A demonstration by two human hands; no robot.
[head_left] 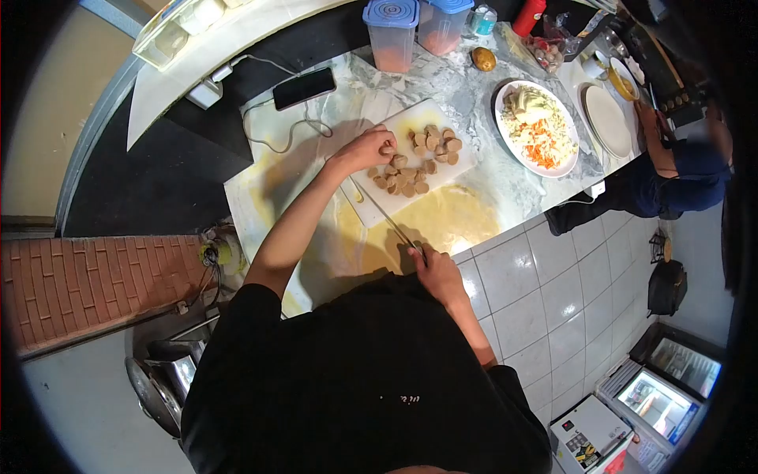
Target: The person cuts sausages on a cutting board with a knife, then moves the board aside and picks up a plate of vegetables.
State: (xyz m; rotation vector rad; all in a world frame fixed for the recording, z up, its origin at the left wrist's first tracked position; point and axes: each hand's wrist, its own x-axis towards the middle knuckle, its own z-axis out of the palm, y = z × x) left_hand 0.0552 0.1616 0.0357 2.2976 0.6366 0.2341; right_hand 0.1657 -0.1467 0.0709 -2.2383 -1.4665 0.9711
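Note:
My right hand [439,275] is closed around the handle of a knife [387,216]. The long blade reaches up and left over the near edge of a white cutting board [387,207]. Above the board's left part, my left hand [369,151] has its fingers curled in; whatever they hold, if anything, is hidden. Brown round slices [403,181] lie loosely grouped right beside those fingers. A second group of slices [434,142] sits farther up the board. What food they are cut from cannot be told.
A white plate [505,130] of shredded vegetables stands right of the board. Behind are lidded plastic containers [391,47], a potato [483,59] and a red bottle [528,17]. A phone [304,88] with a cable lies at left. Another person [671,170] stands at right near a pale plate [606,120].

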